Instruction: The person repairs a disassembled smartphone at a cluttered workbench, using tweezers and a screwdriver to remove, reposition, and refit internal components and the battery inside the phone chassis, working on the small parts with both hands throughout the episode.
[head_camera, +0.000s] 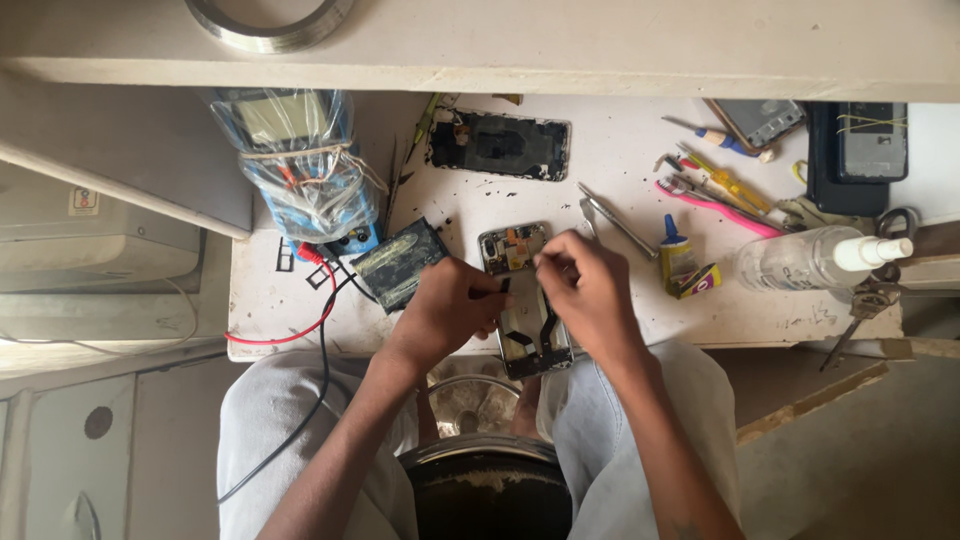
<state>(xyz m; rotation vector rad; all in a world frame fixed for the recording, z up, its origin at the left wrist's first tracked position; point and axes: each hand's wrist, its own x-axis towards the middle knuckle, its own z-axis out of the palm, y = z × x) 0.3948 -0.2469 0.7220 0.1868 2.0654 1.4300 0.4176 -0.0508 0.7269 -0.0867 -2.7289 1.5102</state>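
Two hands positioned over opened phone (524, 300) at table front edge. Left hand (447, 308) curled closed, phone's left side steadied; dark thin tool apparently pinched. Right hand (588, 290) fingers pinched closed at phone's upper part; grasped item cannot be told. Battery (398, 264) located at 9 o'clock of phone, glue bottle (676, 252) at 3 o'clock.

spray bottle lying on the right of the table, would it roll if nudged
Probably: the clear spray bottle lies on its side and looks round, so a nudge could roll it. It seems nearly empty, hence light. The keys beside it might stop it.
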